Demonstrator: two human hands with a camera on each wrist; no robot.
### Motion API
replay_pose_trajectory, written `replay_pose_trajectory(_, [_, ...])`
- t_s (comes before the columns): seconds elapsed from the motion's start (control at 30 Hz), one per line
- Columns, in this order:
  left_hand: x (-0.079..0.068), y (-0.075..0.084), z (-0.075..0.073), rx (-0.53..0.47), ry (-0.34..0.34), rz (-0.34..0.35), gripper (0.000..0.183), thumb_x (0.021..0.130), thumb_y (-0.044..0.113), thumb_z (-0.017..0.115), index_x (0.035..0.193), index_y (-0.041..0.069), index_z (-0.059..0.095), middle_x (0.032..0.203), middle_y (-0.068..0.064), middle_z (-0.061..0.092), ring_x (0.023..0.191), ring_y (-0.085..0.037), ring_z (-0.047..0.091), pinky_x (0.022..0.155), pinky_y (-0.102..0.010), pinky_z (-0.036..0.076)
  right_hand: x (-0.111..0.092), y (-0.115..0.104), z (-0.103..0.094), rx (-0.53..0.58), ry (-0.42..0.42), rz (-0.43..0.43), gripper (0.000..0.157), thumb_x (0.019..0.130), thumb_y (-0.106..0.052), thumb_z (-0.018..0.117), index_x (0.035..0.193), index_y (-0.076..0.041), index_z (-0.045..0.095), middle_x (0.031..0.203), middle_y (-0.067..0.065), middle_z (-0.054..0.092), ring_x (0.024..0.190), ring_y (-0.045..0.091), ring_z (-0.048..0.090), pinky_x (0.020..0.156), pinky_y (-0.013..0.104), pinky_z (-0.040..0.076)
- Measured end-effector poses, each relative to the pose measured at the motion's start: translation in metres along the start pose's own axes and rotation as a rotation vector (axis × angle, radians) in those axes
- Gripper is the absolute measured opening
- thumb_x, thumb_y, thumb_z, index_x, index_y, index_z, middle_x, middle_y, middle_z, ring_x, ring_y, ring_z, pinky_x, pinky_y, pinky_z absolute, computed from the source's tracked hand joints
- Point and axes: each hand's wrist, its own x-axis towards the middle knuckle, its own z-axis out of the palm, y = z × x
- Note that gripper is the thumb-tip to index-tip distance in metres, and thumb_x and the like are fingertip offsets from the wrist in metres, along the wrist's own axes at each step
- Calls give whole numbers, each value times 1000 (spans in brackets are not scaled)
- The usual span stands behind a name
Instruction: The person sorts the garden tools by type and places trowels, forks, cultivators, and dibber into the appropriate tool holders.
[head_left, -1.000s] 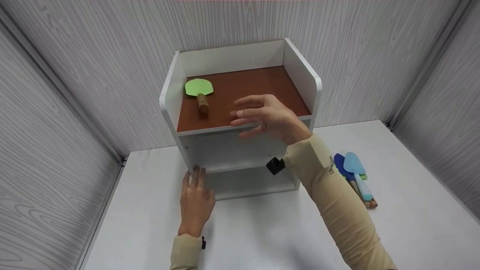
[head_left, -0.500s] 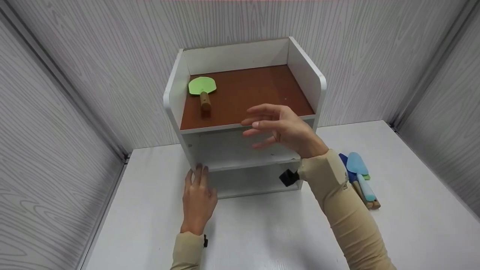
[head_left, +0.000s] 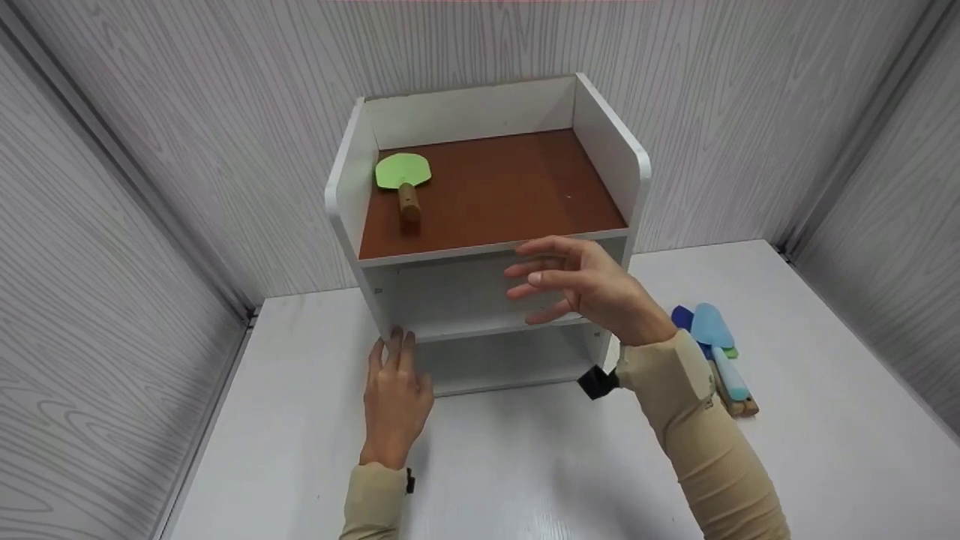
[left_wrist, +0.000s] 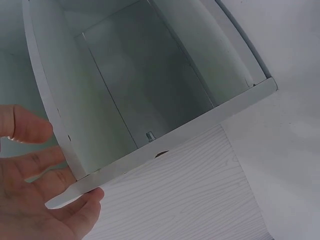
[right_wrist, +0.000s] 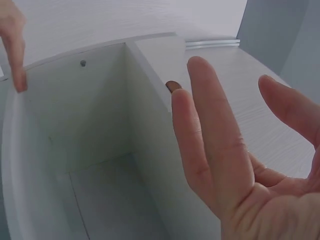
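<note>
My left hand [head_left: 396, 411] touches the front edge of the left side panel on a small white shelf unit [head_left: 609, 131], near its middle board. In the left wrist view, the fingers [left_wrist: 82, 212] lie on both sides of that panel edge. My right hand [head_left: 589, 289] is held in front of the upper compartment, fingers spread and slightly bent, nothing in it. On the unit's brown top [head_left: 502, 187], at the left, lies a small shovel [head_left: 403, 171] with a green blade and a wooden handle.
Right of the unit, a light-blue trowel [head_left: 712, 330] lies over several similar tools with dark-blue and green blades and wooden handles [head_left: 744, 409], on the white table [head_left: 825, 420]. Grey wood-grain walls [head_left: 750, 112] enclose the table at the back and sides.
My right hand has moved down and to the right, from the front of the brown top to the upper compartment. The left hand has stayed at the panel edge.
</note>
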Motion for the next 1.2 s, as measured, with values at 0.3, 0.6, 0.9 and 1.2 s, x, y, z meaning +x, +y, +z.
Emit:
replay_pose_trajectory(0.3, [1, -1, 4, 2, 9, 13, 52, 81, -6, 67, 131, -15, 56, 138, -33, 54, 122, -56, 50, 89, -58, 53, -11, 17, -14, 44, 14, 44, 42, 96, 0, 60, 137, 1, 54, 132, 25, 60, 105, 32, 71, 83, 55, 57])
replay_pose_trajectory(0.6, [1, -1, 4, -7, 17, 12, 52, 81, -6, 69, 132, -15, 57, 138, -33, 54, 122, -55, 50, 88, -58, 53, -20, 37, -31, 27, 10, 60, 44, 98, -3, 60, 139, 4, 49, 131, 22, 61, 107, 30, 70, 84, 53, 57])
replay_pose_trajectory(0.9, [0, -2, 3, -6, 14, 2, 53, 82, -6, 69, 132, -15, 57, 139, -31, 54, 124, -54, 50, 88, -57, 54, -29, 51, -46, 19, 13, 71, 43, 99, -4, 60, 139, 5, 48, 128, 19, 64, 107, 28, 70, 85, 52, 57])
replay_pose_trajectory(1.2, [2, -1, 3, -6, 1, -16, 51, 83, -6, 65, 133, -15, 57, 140, -31, 53, 125, -53, 49, 88, -56, 54, -41, 63, -63, 40, 46, 114, 47, 100, -7, 60, 142, 7, 45, 129, 17, 65, 107, 28, 71, 85, 50, 57])
